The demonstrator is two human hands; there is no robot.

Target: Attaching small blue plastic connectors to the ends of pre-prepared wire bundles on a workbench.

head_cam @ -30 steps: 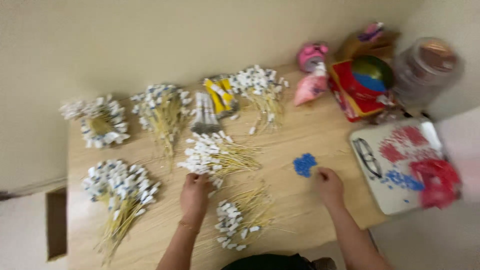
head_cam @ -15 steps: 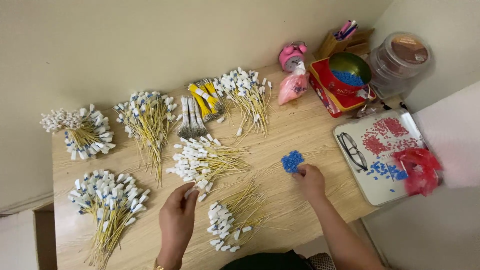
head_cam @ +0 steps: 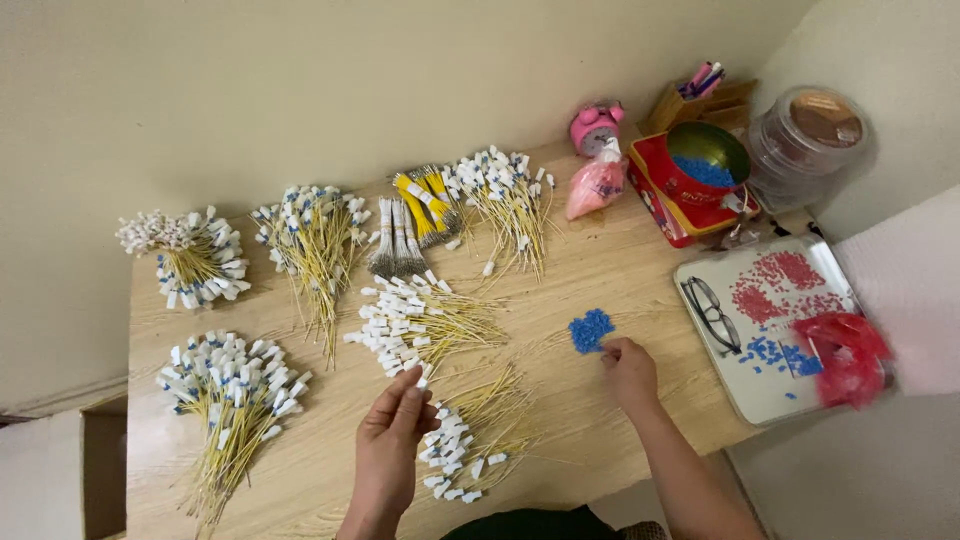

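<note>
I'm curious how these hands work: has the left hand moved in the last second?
Yes. The left hand has pulled nearer the person, from the upper white-tagged wire bundle to beside the lower bundle, now pinching one wire.

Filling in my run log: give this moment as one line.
left hand: pinching a white-tipped wire | right hand: fingertips at blue bead pile | table: wire bundles

Low in the frame I see my left hand [head_cam: 392, 440] pinching a white connector [head_cam: 423, 381] between two bundles of yellow wires [head_cam: 430, 325], while right of centre my right hand [head_cam: 628, 372] touches a small pile of blue beads [head_cam: 590, 330] on the wooden table [head_cam: 600, 260].
</note>
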